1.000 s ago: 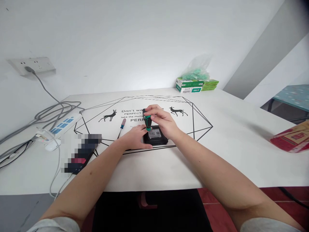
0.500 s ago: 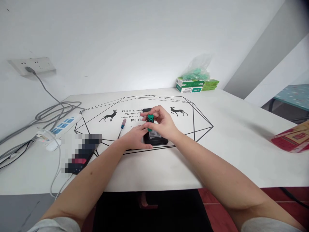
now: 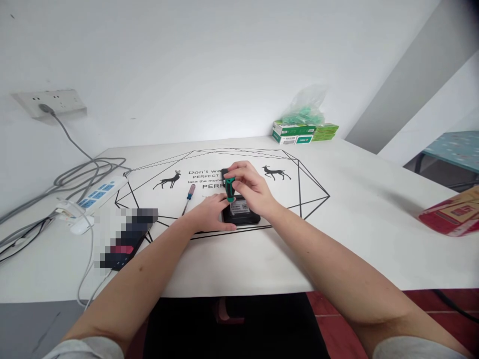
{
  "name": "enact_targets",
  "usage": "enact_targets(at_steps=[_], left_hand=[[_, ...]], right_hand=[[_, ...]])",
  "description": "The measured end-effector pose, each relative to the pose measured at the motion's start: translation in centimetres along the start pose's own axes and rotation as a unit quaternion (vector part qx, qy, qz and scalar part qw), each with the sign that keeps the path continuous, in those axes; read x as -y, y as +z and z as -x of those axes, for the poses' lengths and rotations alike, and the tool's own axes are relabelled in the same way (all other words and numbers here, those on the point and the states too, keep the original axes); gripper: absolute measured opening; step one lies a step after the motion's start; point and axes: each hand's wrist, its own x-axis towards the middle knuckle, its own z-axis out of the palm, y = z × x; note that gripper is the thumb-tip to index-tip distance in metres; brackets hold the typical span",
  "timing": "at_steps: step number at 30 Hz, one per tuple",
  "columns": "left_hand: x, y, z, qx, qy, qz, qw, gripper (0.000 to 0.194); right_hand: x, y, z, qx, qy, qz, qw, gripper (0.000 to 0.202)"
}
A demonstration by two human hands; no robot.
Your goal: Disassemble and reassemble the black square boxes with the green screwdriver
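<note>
A flat black rectangular device (image 3: 247, 217) with a white printed label lies on the white table. My left hand (image 3: 211, 213) rests along its left edge, thumb low and fingertips near the screwdriver's lower end, holding the device. In my right hand (image 3: 253, 190) is a green-and-black screwdriver (image 3: 229, 188), pinched by its handle and standing nearly upright over the device's left part. Its tip is hard to make out. The far part of the device is partly hidden behind my right fingers. Left of my hands lies a second screwdriver (image 3: 190, 193) with a blue and reddish handle.
At left are a white power strip (image 3: 99, 194), grey cables (image 3: 86, 169) and a partly pixelated dark object (image 3: 130, 239). Green-and-white boxes (image 3: 294, 132) with a plastic bag (image 3: 309, 107) stand by the wall. A red-and-tan package (image 3: 452, 212) sits at the right edge.
My right fingers have shifted and loosened around the handle, showing more of the green screwdriver and of the label. My left hand and the device have stayed in place.
</note>
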Motion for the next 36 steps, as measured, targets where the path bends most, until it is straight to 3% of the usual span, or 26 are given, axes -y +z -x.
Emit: enact_targets(at_steps=[6, 10, 15, 21, 25, 30, 36], left_hand=[[0.2, 0.1, 0.0, -0.009, 0.009, 0.002, 1.000, 0.096], [0.3, 0.3, 0.0, -0.012, 0.017, 0.005, 1.000, 0.093], [0.3, 0.2, 0.0, -0.013, 0.028, 0.007, 1.000, 0.089], [0.3, 0.2, 0.0, -0.017, 0.029, 0.010, 0.999, 0.086], [0.3, 0.3, -0.1, -0.012, 0.027, 0.000, 1.000, 0.082], [0.1, 0.1, -0.1, -0.009, 0.019, -0.005, 1.000, 0.085], [-0.1, -0.2, 0.0, 0.004, 0.009, -0.010, 1.000, 0.089]], right_hand=[[0.4, -0.1, -0.3, -0.006, -0.025, 0.006, 1.000, 0.029], [0.4, 0.2, -0.1, -0.011, -0.021, -0.032, 0.999, 0.010], [0.4, 0.9, 0.3, -0.047, 0.025, -0.004, 0.999, 0.033], [0.6, 0.9, 0.6, -0.032, 0.030, -0.046, 0.998, 0.021], [0.4, 0.5, 0.7, -0.013, 0.029, -0.051, 0.998, 0.025], [0.3, 0.3, 0.5, -0.010, -0.029, 0.016, 0.999, 0.030], [0.2, 0.3, 0.3, -0.054, -0.091, 0.106, 0.989, 0.037]])
